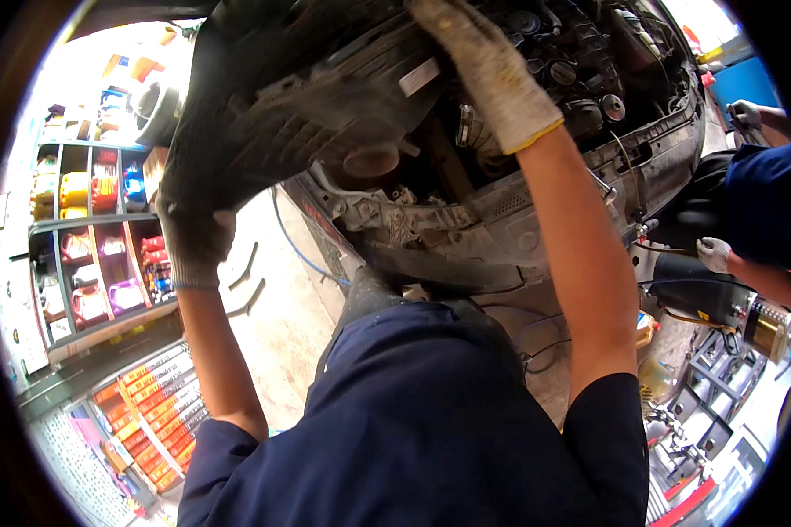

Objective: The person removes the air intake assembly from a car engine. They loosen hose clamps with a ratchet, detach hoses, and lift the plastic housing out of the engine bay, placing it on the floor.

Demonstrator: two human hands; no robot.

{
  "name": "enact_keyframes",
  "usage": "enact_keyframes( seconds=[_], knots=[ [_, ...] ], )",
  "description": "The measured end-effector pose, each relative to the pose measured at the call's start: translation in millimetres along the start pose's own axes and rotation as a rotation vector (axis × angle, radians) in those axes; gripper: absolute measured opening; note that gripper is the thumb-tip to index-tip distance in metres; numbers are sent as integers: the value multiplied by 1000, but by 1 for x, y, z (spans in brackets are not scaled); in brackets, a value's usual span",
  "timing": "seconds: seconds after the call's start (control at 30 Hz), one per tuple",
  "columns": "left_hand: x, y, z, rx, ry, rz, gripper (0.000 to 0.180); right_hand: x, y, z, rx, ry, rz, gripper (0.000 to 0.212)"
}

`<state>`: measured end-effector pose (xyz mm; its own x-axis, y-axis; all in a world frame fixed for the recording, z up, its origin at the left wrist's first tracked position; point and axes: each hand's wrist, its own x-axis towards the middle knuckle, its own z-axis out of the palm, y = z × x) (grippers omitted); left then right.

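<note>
A large black ribbed plastic cover (pixel 264 145) is tilted up over the open engine bay (pixel 580 88) of a car. It has a round duct-like opening and a pale label on its underside. My left hand (pixel 198 239), in a grey knit glove, is closed around the cover's lower left edge. My right hand (pixel 479 61), in a whitish glove with a yellow cuff edge, reaches up along the cover's right end. The right fingers run past the top of the picture, so their grip is hidden.
The car's front panel (pixel 501 206) is close before my body. At the right a co-worker in a dark blue shirt (pixel 769 198) has gloved hands near a hose and a black cylinder (pixel 694 285). Shelves of bottles (pixel 105 220) stand left; a blue hose (pixel 294 246) lies on the floor.
</note>
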<state>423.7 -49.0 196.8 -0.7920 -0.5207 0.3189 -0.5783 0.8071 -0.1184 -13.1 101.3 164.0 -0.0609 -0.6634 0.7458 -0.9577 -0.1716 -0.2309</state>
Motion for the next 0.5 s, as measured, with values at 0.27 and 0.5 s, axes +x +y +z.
enact_keyframes(
  seconds=[0.27, 0.5],
  knots=[
    [34, 20, 6, -93, 9, 109, 62, -38, 34, 3, -103, -32, 66, 43],
    [38, 39, 18, -85, -216, 64, 54, -70, 33, 14, -135, 38, 142, 43]
  ],
)
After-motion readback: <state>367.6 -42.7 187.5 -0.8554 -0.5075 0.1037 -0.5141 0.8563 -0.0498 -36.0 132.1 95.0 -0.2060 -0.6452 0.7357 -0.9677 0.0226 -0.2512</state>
